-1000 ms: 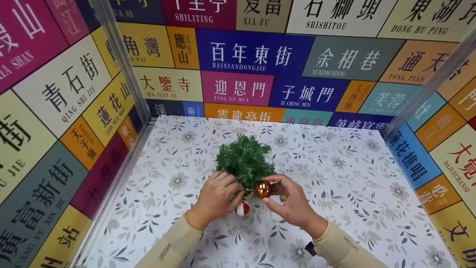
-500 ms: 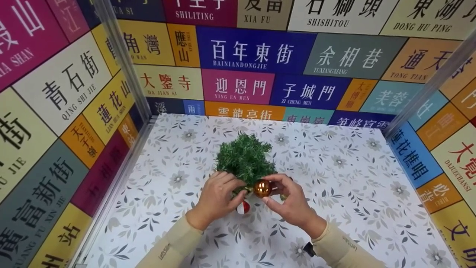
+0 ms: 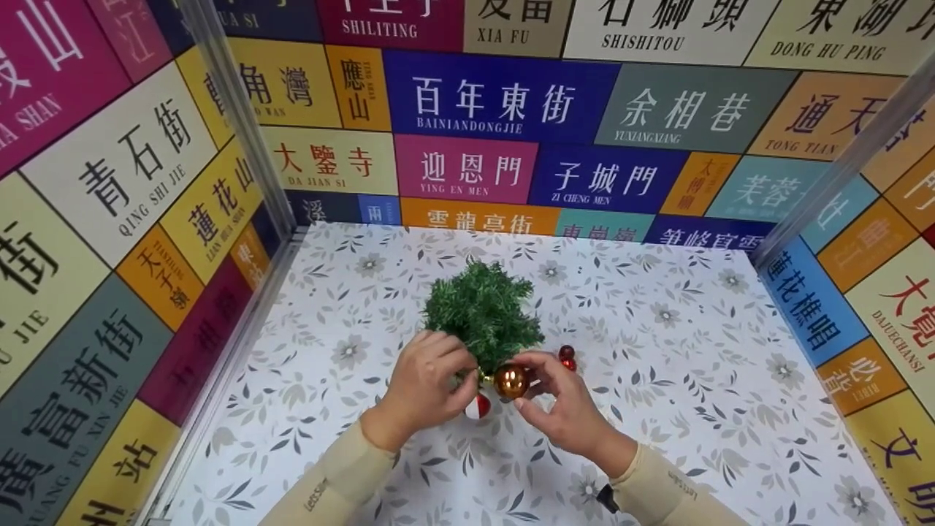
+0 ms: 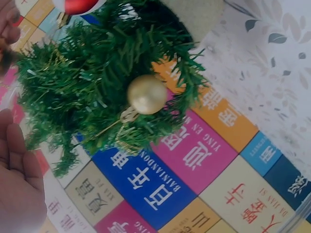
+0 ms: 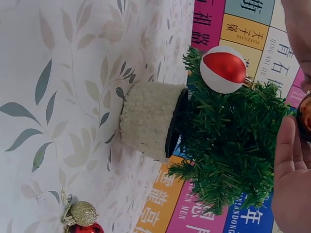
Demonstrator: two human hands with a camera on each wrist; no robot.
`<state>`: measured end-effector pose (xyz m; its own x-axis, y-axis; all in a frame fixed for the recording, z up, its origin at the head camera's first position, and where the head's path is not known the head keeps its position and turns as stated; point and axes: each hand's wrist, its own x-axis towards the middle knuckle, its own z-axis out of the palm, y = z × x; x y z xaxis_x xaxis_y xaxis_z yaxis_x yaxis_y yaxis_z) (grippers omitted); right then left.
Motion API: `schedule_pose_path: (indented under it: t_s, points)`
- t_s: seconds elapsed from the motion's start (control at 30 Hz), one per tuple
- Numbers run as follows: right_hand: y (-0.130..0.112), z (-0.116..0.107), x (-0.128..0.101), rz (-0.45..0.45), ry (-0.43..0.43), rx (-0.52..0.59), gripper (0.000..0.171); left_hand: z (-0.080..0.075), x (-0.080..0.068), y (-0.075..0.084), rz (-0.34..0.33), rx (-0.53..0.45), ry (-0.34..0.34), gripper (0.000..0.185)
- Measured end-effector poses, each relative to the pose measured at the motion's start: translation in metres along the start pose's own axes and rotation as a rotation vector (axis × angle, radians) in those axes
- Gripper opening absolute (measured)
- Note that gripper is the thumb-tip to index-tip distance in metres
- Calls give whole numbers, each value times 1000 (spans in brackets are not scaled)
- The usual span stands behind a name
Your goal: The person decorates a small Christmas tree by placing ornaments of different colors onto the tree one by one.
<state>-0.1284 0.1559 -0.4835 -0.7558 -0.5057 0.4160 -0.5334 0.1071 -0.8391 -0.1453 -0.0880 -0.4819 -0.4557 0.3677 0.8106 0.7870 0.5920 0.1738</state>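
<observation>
Here, only the left wrist view shows us the matte gold bauble (image 4: 147, 94); by the tree (image 3: 482, 307), the right grip (image 3: 573, 409) pinches the copper bauble (image 3: 511, 380), axis sideways, cap (image 3: 487, 378) toward the left grip (image 3: 429, 378), whose hold we cannot tell

Table (image 3: 694, 409): white surface, printed grey leaves and flowers. Back wall (image 3: 504, 98), beyond table: blue, magenta, yellow and grey blocks bearing large Chinese characters, romanised lettering. Left wall (image 3: 73, 256) and right wall (image 3: 895, 307), along table's sides: similar blocks. Pale posts (image 3: 241, 109) at table's far corners. Light even across table.
</observation>
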Motion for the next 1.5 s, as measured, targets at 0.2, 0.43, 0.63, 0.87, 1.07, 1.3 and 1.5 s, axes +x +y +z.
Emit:
schedule_pose_path:
  t_s: [0.2,0.43,0.63,0.87,1.07,1.3,1.5]
  points:
    - [-5,1,1,47,-26,-21,45,-4,8,4,9,-1,-18,9]
    - [5,3,0,15,-29,-105,45,-5,13,8,10,2,-43,10]
    - [22,8,5,-152,55,-276,34,-7,14,6,20,-10,-26,12]
    - [17,20,24,-296,141,-435,18,-8,12,1,-15,2,-34,9]
    - [18,27,29,-296,166,-461,12,-4,9,1,-56,-26,-54,8]
    - [18,28,30,-273,204,-441,12,-3,9,1,-100,-52,-91,9]
    - [17,30,32,-286,214,-448,8,-2,8,0,-101,-50,-105,9]
